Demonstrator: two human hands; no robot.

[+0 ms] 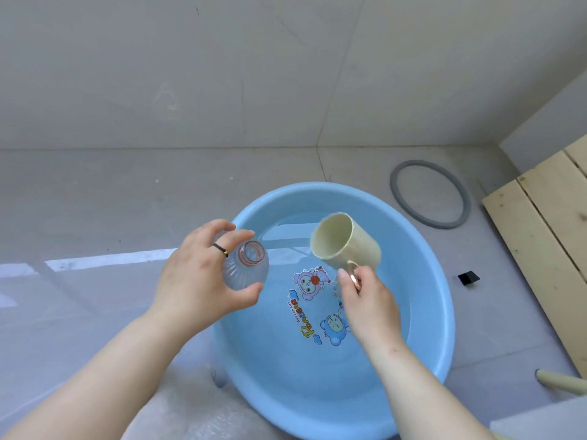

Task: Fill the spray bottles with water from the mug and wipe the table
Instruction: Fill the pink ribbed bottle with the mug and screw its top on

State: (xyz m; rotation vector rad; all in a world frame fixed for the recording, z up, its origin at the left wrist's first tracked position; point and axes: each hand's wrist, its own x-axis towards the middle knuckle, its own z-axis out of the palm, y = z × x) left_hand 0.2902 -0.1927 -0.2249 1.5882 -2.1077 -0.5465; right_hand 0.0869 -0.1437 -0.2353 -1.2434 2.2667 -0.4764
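- Head view: the clear spray bottle (246,268) has no cap and is held above the left rim of the blue basin (432,312). Its long axis is tilted, with the open neck pointing up and right.
- The left hand (197,274) grips the bottle's body, fingers curled over the top and thumb underneath.
- The cream mug (347,242) hangs just right of the neck, not touching it, and is tipped so its mouth faces the bottle. I see no water inside it.
- The right hand (365,300) pinches the mug's handle from below.
- The next move likely depends on scooping water from the basin, then bringing the mug's lip over the narrow neck.
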